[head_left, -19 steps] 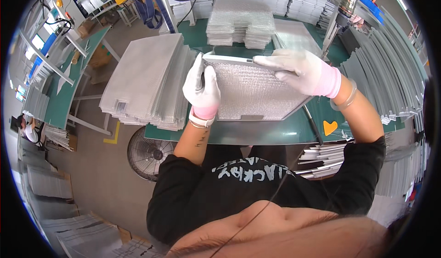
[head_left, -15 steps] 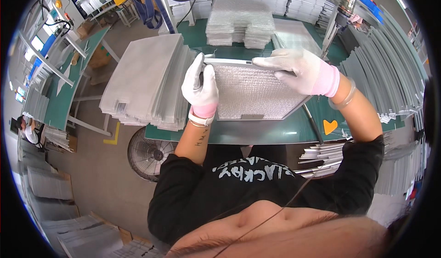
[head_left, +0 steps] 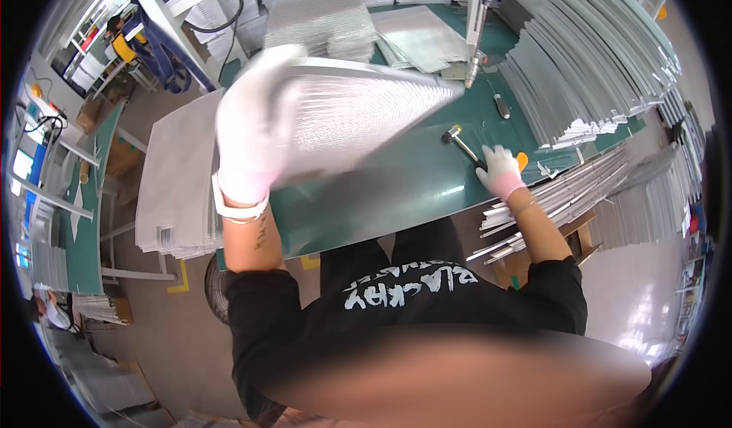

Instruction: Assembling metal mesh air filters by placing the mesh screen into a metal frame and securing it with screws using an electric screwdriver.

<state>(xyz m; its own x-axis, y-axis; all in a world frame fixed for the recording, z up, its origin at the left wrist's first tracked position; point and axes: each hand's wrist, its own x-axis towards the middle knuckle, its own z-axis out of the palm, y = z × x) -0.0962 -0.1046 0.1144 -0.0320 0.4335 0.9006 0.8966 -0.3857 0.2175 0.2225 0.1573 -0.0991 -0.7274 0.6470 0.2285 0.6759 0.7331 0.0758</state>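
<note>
My gloved left hand, blurred by motion, is closed on the left end of a silver metal-mesh panel with a thin metal frame. The panel is raised and tilted over the table, its far corner pointing right. On the table lies a hammer with a dark handle. My gloved right hand is over the handle's near end, its fingers spread and the thumb on the handle's left side. Beside that hand is an orange piece, partly covered.
A green table spans the front. Mesh sheets are stacked at left and at the back. Frame strips pile up on the right. A power screwdriver hangs near the panel's corner; a small screwdriver lies beyond the hammer.
My right hand has let go of the panel and moved down to the hammer handle. My left hand has lifted and tilted the panel leftward. The view has shifted and turned.
</note>
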